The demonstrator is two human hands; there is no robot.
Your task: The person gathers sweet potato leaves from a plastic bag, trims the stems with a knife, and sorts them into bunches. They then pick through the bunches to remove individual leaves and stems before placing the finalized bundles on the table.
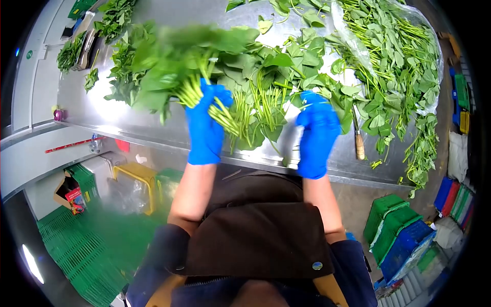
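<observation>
My left hand (205, 120), in a blue glove, is closed round the stems of a bunch of leafy greens (174, 66), whose leaves are blurred and fan out to the upper left. My right hand (318, 128), also gloved in blue, is over the metal table (148, 125) near its front edge. Its fingers are bent at the edge of loose greens, and what they hold, if anything, cannot be made out. Between the hands lie more stems and leaves (263, 97). A knife with a wooden handle (359, 146) lies right of my right hand.
A large heap of greens (404, 66) on plastic covers the table's right side. Smaller bunches (113, 20) lie at the upper left. Below the table are green crates (76, 245) and a yellow stool (138, 171) on the left, and stacked green and blue crates (404, 245) on the right.
</observation>
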